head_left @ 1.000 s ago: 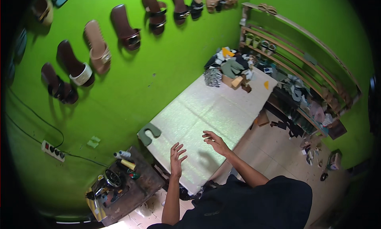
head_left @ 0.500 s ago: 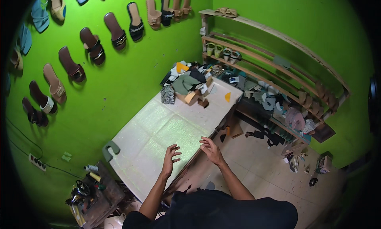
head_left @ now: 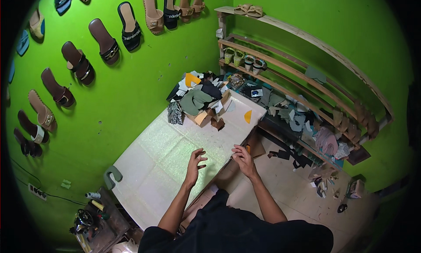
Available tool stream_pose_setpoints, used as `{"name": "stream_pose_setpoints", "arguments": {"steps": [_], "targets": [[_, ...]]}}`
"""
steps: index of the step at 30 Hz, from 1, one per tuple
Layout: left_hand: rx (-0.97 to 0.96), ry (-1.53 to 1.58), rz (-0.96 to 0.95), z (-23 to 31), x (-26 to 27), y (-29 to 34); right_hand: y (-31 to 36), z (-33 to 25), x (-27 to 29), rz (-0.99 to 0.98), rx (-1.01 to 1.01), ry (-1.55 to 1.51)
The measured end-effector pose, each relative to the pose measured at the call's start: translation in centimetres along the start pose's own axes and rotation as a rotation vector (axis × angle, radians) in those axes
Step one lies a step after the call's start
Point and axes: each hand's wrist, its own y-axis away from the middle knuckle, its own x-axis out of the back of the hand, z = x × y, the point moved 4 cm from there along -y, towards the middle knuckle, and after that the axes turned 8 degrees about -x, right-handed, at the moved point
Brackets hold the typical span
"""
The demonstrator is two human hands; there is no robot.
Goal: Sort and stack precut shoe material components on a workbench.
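Both hands held forward at the long near side of a pale, sheet-covered surface: the left hand appears over the sheet, the right hand beside its edge, fingers apart and loosely curled, grasping nothing; contact with the sheet cannot be told. A heap of scraps lies at the far end, a yellow scrap near the edge, and a green U-shaped piece at the left corner, apparently overhanging. Likely hazards: tugging the sheet could drop either edge piece; pulling a buried scrap could topple the loose heap.
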Motion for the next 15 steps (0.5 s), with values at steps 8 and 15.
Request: {"name": "stream_pose_setpoints", "arguments": {"steps": [8,15], "targets": [[-0.006,0.002,0.112,0.4,3.4,-9.5,-11.7,-2.4,-0.9,-0.082,-0.009,0.137],[-0.007,0.003,0.220,1.1,5.8,-15.5,-20.0,-2.6,-2.1,-0.134,-0.018,0.142]]}}
